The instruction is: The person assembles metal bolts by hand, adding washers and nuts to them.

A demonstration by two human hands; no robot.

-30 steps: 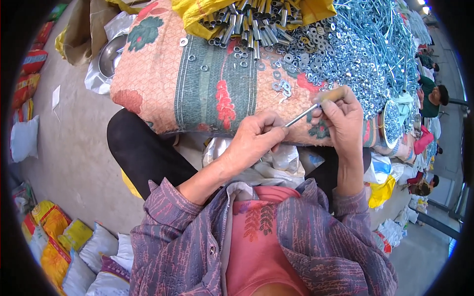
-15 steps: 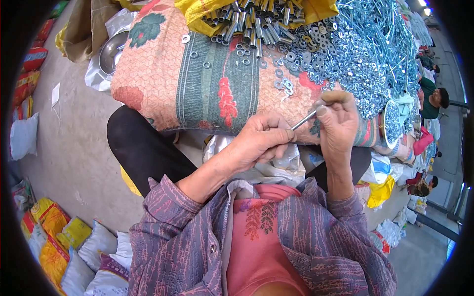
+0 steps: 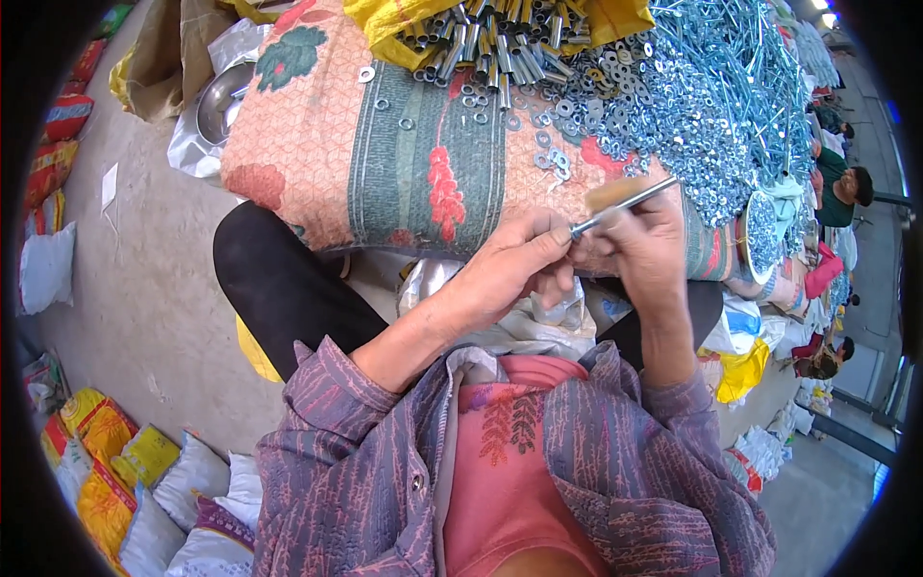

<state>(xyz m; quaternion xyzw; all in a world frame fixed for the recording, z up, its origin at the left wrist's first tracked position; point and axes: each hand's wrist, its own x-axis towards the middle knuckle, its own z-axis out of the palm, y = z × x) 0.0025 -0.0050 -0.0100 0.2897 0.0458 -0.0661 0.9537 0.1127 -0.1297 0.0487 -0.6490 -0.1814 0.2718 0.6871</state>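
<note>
A slim shiny metal rod [image 3: 642, 196] slants up to the right from the fingers of my left hand [image 3: 514, 264]. That hand is closed, pinching the rod's lower end between thumb and fingers. My right hand [image 3: 652, 250] is blurred by motion, with its fingers curled at the rod close to the left fingertips. A tan cover [image 3: 615, 195] wraps one of its fingers. Just beyond my hands, loose washers [image 3: 553, 159] lie on a padded, flower-patterned cloth [image 3: 288, 144]. Small nuts [image 3: 716, 159] are heaped to the right.
Short metal tubes [image 3: 495, 48] spill from a yellow sack [image 3: 385, 34] at the far side. Long thin bolts [image 3: 740, 58] pile up at the far right, above a round white-rimmed container [image 3: 764, 279]. A metal bowl [image 3: 207, 111] stands left. Filled sacks [image 3: 183, 481] line the floor; people sit at far right.
My right hand has moved left and down along the rod toward my left fingertips. The rod's upper end now sticks out past the right fingers. My left hand keeps its pinch.
</note>
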